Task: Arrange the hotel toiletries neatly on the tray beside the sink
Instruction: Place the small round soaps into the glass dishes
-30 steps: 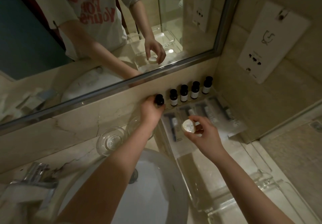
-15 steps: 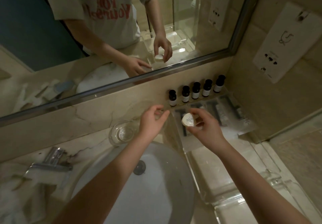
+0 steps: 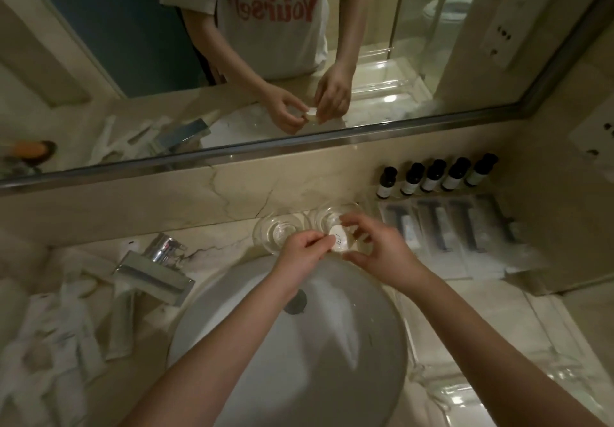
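Observation:
A small round white soap sits between both hands, just above the sink's far rim. My left hand pinches its left edge. My right hand cups it from the right with fingers curled around it. To the right, several dark bottles with white labels stand in a row against the wall. In front of them several clear-wrapped packets lie side by side on the clear tray.
Two clear glass dishes stand behind my hands by the wall. The white basin fills the foreground, the chrome tap is at the left, crumpled white towels lie at far left. A clear tray is at lower right.
My left hand left the bottle row and came to the soap. Both hands now hold it, shifted left toward the glass dishes. The camera panned left and down.

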